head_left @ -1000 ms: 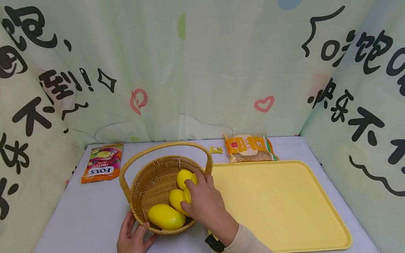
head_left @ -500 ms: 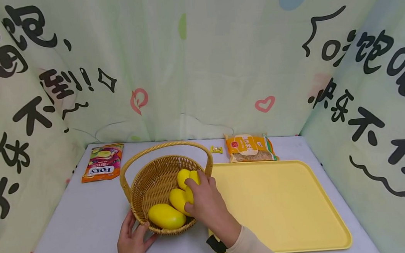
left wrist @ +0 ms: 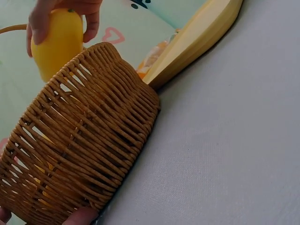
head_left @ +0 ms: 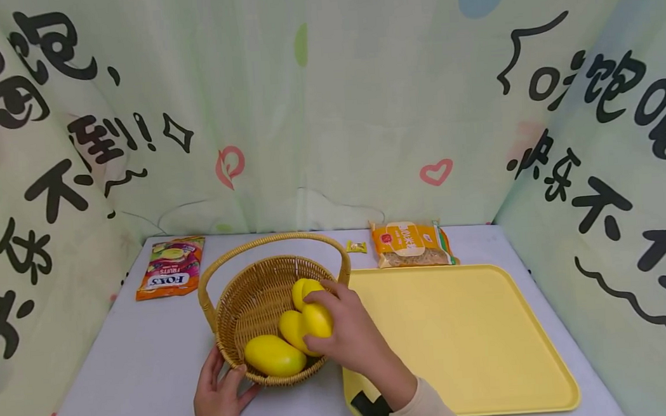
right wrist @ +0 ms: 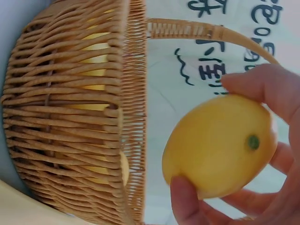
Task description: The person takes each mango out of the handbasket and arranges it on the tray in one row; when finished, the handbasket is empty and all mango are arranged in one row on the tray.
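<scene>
Left of centre on the white tabletop, a round brown wicker basket with a tall arched handle sits mouth up. Left hand at basket's front-left side, fingers spread apart, touching the outer wall. Right hand clamped on one smooth yellow mango-shaped fruit, thumb one side, fingers the other. Held fruit is over the basket's right side; right wrist view shows it clear of the rim, small green stem spot visible. At least three more yellow fruits lie inside: one toward the front, others to the right, partly hidden.

Right half of tabletop: flat yellow rectangular tray, rounded corners, right forearm over its front-left corner. Along the back edge: orange-and-purple FOX'S bag at left corner, small yellow wrapped packet near the handle, orange bag with green-striped end just behind the tray.
</scene>
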`<state>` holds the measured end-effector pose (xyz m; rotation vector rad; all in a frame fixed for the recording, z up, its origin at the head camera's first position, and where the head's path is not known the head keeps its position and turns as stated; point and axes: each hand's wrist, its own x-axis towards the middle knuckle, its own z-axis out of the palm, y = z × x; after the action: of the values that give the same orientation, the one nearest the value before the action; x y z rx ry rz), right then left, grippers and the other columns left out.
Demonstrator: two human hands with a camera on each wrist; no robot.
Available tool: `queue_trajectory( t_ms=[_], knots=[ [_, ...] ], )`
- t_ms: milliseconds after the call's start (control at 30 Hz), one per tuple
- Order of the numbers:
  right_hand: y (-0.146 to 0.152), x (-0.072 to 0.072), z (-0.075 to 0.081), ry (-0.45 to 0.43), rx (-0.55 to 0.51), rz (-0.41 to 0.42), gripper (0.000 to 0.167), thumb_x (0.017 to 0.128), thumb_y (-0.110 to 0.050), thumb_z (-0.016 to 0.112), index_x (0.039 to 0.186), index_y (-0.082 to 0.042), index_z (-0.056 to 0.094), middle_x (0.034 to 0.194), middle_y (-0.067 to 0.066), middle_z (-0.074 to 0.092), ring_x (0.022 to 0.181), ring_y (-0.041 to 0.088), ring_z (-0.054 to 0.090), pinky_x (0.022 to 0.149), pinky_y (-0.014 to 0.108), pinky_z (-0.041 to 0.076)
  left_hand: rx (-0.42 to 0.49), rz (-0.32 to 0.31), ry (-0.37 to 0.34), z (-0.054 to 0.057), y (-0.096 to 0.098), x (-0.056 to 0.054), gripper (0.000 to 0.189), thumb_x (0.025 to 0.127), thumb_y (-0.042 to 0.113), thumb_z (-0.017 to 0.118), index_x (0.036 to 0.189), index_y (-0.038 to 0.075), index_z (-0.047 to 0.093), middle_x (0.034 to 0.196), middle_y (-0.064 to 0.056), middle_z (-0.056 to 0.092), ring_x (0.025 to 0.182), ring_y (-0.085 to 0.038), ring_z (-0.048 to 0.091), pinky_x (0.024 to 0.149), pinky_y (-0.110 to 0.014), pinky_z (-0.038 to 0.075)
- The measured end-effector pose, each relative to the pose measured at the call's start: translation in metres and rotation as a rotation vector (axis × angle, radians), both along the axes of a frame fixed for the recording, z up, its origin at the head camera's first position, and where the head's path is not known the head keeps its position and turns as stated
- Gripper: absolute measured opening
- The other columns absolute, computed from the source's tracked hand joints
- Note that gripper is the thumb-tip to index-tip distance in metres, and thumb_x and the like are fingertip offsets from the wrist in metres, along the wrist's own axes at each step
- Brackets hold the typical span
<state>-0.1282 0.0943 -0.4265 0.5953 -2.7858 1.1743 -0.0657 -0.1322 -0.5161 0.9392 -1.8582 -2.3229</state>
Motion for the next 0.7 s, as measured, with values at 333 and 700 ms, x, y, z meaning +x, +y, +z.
queue_trajectory(
  t_ms=[333,700],
  knots=[
    [0.031,0.011,0.014,-0.157,-0.244,0.027,0.052,0.079,-0.021,0.091,0.126,-0.025,0.07,0.157,0.007,0.051,0.133,0.033,0.06,0.085,0.03,0.064,-0.006,-0.003,0.004,0.0,-0.001,0.0,0.081,0.103,0.013,0.057,0.172,0.02,0.015,0.177,-0.015,0.017,0.15,-0.041,0.041,0.091,-0.056,0.064],
    [0.09,0.013,0.019,-0.216,-0.364,-0.073,0.059,0.082,-0.016,0.09,0.135,-0.019,0.064,0.159,0.008,0.048,0.132,0.037,0.054,0.088,0.037,0.065,-0.019,-0.008,-0.004,0.002,0.001,0.0,0.081,0.104,0.014,0.056,0.172,0.02,0.013,0.177,-0.016,0.015,0.151,-0.043,0.041,0.094,-0.06,0.061]
  ],
)
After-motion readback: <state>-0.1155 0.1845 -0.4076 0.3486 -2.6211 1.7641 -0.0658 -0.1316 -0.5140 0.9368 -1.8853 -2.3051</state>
